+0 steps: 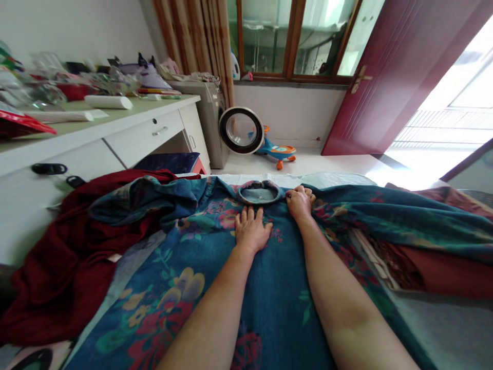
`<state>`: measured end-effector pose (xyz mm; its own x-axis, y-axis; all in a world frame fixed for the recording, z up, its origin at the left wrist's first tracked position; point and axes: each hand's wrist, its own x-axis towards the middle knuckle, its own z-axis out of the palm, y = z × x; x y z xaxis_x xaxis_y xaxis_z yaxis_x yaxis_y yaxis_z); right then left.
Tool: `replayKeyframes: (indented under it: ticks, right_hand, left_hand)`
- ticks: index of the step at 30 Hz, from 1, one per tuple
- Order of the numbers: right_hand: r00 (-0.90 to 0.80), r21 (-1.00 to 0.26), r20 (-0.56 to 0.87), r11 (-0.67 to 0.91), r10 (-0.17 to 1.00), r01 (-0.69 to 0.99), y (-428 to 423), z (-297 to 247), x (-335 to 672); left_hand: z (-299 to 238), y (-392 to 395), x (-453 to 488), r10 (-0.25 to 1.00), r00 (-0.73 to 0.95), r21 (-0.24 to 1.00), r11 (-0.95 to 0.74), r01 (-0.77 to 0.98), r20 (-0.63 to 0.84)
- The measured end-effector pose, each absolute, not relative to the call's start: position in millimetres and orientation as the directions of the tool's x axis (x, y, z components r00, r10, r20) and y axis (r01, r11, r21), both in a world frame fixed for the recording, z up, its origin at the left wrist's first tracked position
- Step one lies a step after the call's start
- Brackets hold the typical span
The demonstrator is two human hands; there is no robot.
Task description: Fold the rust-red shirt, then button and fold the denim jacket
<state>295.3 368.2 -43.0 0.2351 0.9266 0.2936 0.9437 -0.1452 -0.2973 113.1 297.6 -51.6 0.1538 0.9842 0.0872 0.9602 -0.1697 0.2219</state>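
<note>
A blue floral garment (215, 288) lies spread out in front of me, its round collar (259, 192) at the far end. My left hand (251, 228) rests flat on the fabric just below the collar, fingers stretched out. My right hand (299, 201) is closed, pinching the garment at the collar's right edge. The garment's right sleeve (404, 216) runs off to the right.
A dark red cloth (65, 257) lies bunched at the left. A white desk with drawers (142, 134) holds clutter at the left. Beyond stand a washing machine (215, 123) with its door open, a toy scooter (278, 152) and a red door (389, 72).
</note>
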Motion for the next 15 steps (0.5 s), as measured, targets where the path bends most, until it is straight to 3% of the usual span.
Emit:
replayKeyframes:
  ticks: [5,9,15]
  right_hand:
    - [0.231,-0.329,0.415,-0.091,0.88,0.94,368.3,-37.8,289.9]
    - [0.268,-0.442,0.353,-0.093,0.896,0.892,371.5,-39.3,286.4]
    - [0.237,-0.524,0.357,-0.016,0.904,0.852,375.0,-39.8,289.2]
  left_hand:
    - [-28.7,311.2,109.5,0.979,0.192,0.199,-0.201,0.959,0.064]
    - [-16.0,346.1,92.5,0.988,0.155,0.239,-0.145,0.96,-0.023]
    - [-33.0,381.2,58.7,0.982,-0.066,0.382,-0.006,0.924,0.175]
